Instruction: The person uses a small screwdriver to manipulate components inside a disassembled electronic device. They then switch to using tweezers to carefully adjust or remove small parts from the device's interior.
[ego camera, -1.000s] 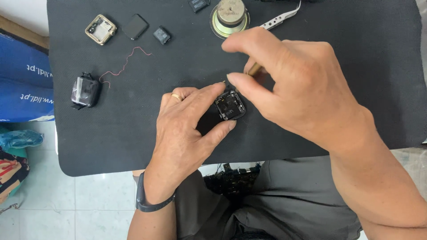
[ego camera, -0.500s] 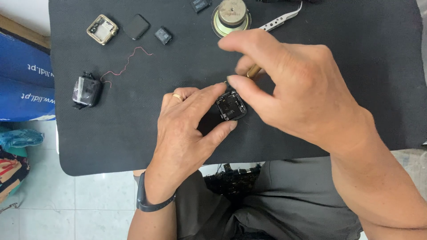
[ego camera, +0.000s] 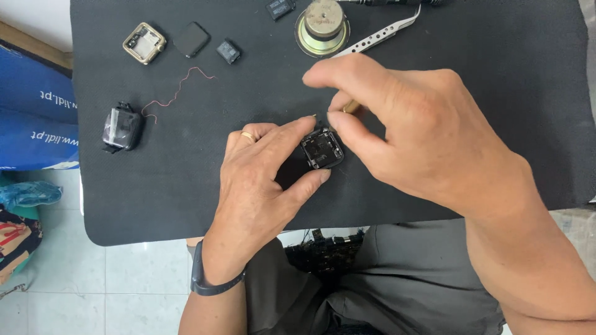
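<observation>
Two hands: both busy over one small black square casing [ego camera: 322, 149], sitting on the black mat [ego camera: 496, 93] near its front edge.
Left hand [ego camera: 264, 180]: thumb and forefinger pinch narrow around the casing, forefinger along its top edge, thumb under its lower corner; gold ring [ego camera: 248, 136] on one finger, dark wristband [ego camera: 208, 282] at the wrist.
Right hand [ego camera: 410, 133]: fingers curled tight on a slim tool with a brownish handle [ego camera: 351, 107]; only a sliver of handle shows, the tip hidden behind the fingers, right at the casing's upper right corner.
Change: compared with half a second ago, the casing sits at about the same spot under the left pinch, and the right hand has eased a touch up and off it, so more of the open, dark inside now shows.
Meaning: my read, the tool work at that corner is in a pause or a re-aim, with the casing kept steady throughout.
Mid mat, left: black wrapped part [ego camera: 121, 128] trailing a thin red wire [ego camera: 180, 90].
Far edge: round speaker [ego camera: 323, 26], metal tweezers [ego camera: 379, 38], gold-rimmed square case [ego camera: 144, 43], flat black square [ego camera: 191, 39], small black block [ego camera: 228, 51], all well apart from the hands.
</observation>
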